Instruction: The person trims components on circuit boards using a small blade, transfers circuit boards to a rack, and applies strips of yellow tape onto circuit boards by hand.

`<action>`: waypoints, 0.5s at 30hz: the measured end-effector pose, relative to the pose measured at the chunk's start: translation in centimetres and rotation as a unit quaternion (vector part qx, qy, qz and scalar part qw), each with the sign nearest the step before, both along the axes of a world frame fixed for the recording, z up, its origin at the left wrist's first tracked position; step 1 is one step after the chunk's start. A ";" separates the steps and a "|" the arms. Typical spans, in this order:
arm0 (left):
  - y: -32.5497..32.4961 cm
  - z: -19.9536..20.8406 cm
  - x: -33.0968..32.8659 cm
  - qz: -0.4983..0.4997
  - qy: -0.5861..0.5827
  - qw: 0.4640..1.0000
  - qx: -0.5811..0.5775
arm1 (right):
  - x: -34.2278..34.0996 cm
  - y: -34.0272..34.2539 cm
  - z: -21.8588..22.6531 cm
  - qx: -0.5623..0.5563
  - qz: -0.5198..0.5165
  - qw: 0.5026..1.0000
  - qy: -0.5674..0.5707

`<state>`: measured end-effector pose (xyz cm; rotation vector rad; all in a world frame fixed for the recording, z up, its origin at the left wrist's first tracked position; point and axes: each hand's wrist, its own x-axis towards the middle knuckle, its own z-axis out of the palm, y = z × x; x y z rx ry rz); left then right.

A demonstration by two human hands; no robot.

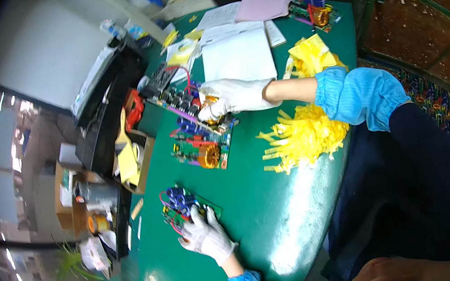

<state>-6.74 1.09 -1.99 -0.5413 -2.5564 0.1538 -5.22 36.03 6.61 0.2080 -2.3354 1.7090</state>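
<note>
Left hand (205, 235) presses flat, fingers spread, on a circuit board (183, 205); right hand (229, 97) pinches a copper coil (214, 113). Best steady both boards.

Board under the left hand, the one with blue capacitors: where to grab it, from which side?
Take the board by its bare green edges, pinching across its width, not by the parts. Blue capacitors and loose wires crowd its top, and it lies flat on the table. The left hand already rests on its near end, so that side looks easiest.
</note>
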 end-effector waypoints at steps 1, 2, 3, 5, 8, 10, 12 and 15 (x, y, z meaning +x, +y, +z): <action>-0.5 -0.3 -0.5 0.004 0.039 0.999 -0.012 | -0.4 -1.6 0.5 -0.032 -0.009 0.998 -0.056; -0.5 -0.7 -1.1 0.002 0.059 0.998 0.001 | -1.3 -1.8 -1.0 -0.085 -0.004 0.996 -0.036; -0.8 -0.9 -1.6 0.008 0.077 0.997 0.018 | -0.9 -2.5 0.2 -0.076 -0.003 0.995 -0.066; -1.2 -0.7 -2.5 0.043 0.042 0.997 0.038 | -0.4 -3.1 1.9 -0.088 0.000 0.993 -0.085; -4.0 -0.5 -3.4 0.060 0.025 0.997 0.038 | -0.8 -4.3 3.6 0.035 0.010 0.997 -0.073; -5.9 -0.9 -3.9 0.083 0.031 0.995 0.047 | -2.9 -6.5 2.2 -0.082 0.071 0.992 -0.057; -7.9 -1.0 -4.1 0.138 0.027 0.988 0.056 | -3.8 -10.2 3.2 -0.025 0.080 0.996 -0.028; -9.3 -1.1 -4.8 0.216 0.013 0.974 0.065 | -5.9 -14.7 3.1 0.147 0.102 0.983 0.049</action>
